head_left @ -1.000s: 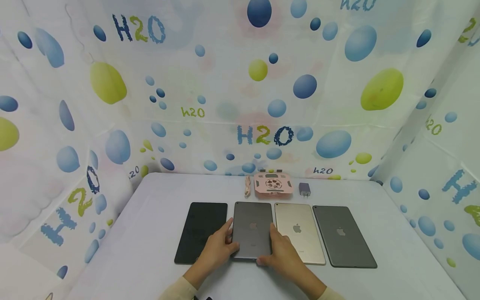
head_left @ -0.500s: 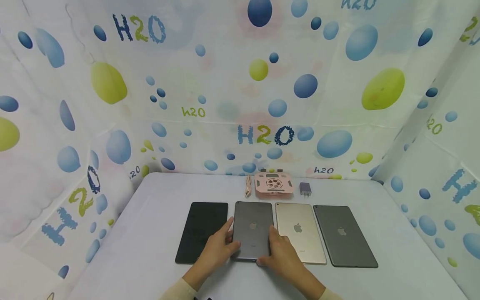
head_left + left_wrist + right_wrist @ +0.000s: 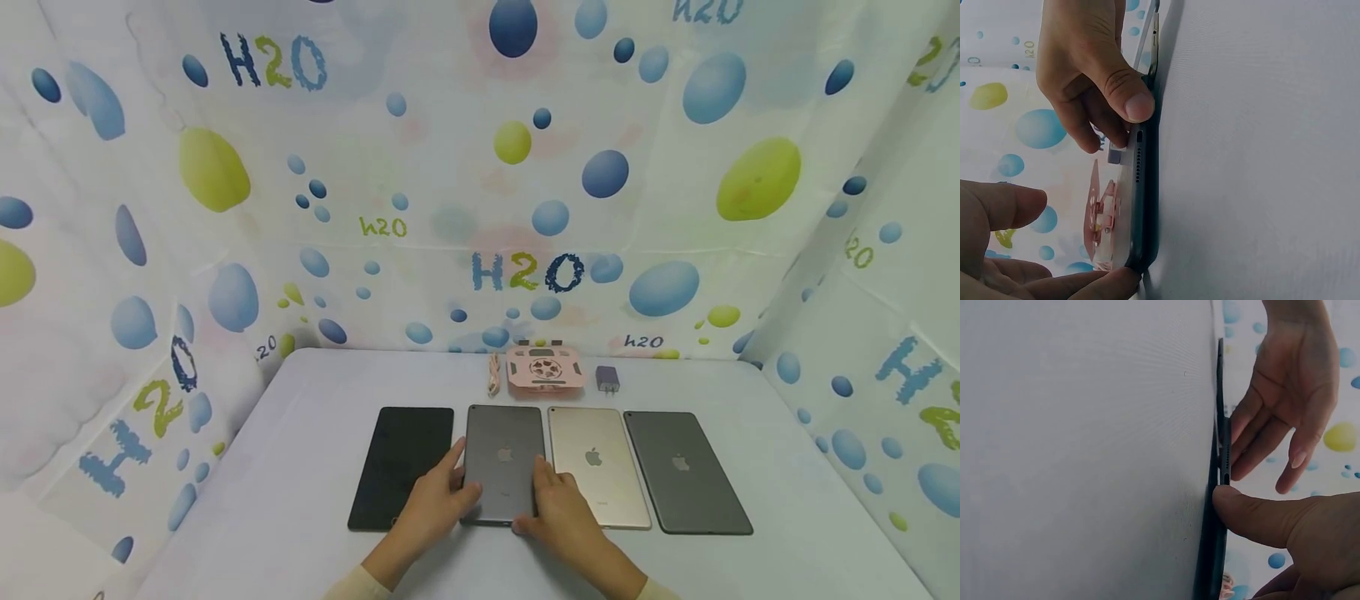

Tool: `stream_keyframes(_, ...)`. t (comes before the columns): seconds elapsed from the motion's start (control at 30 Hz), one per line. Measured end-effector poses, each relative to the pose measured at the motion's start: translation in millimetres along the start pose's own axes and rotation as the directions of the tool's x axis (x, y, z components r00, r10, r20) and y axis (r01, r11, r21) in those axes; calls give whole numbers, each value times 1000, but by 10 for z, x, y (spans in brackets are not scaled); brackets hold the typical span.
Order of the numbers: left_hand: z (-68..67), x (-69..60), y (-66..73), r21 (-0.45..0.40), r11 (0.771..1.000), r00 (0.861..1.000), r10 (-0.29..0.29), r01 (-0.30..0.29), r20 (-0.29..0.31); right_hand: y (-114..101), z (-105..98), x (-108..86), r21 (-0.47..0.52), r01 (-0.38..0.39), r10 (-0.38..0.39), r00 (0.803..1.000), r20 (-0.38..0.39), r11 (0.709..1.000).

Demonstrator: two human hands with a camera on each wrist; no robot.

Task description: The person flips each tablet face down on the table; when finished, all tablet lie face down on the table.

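A grey tablet (image 3: 501, 479) with an apple logo lies back up on the table, between my two hands. My left hand (image 3: 429, 502) is at its lower left edge; the fingertips touch that edge and the straight thumb stands above the back, as the left wrist view shows. My right hand (image 3: 561, 504) is at the lower right corner. Its thumb (image 3: 1235, 503) presses the near edge, beside the charging port, while its fingers reach forward along the right side. To the left lies a black-screened tablet (image 3: 405, 454), partly behind my left hand. A gold tablet (image 3: 592, 458) is on the right.
A dark grey tablet (image 3: 681, 479) lies at the far right of the row. Behind the row are a pink stand (image 3: 545, 369), a bundled pink cable (image 3: 493, 375) and a dark charging plug (image 3: 607, 379). A printed curtain (image 3: 450, 167) surrounds the white table (image 3: 285, 467).
My right fingers have slid slightly down and left at the grey tablet's right side. My left hand has hardly moved. The head view has shifted a little.
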State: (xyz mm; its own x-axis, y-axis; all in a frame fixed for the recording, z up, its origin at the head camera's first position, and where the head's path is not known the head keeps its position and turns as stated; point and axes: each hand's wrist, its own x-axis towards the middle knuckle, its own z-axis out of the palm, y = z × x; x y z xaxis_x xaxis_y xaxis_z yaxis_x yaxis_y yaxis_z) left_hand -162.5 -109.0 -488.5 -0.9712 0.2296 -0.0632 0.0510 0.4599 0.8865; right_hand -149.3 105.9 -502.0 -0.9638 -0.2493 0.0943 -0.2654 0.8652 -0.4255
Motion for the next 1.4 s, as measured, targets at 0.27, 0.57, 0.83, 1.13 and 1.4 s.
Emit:
stream_keyframes(0.27,-29,-34,14,5,1000,1000,25,-25,-7,-7,-19,-8,-39,16,-16,1000,9,999)
stream_keyframes(0.57,-174,-153,80,-10,1000,999,27,-27,-30,-12,-61,-2,-52,67,-69,997,-21,996)
stream_keyframes(0.83,-548,-289,22,0,1000,989,-22,22,-145,-129,-105,136,414,6,-62,990,123,910)
stream_keyframes(1.13,-968,-301,-216,10,983,964,-179,184,-195,-396,13,299,830,-188,-64,964,258,525)
stream_keyframes(1.4,-1067,-267,-328,-19,963,947,-268,269,-179,-642,114,356,837,-252,-78,941,329,486)
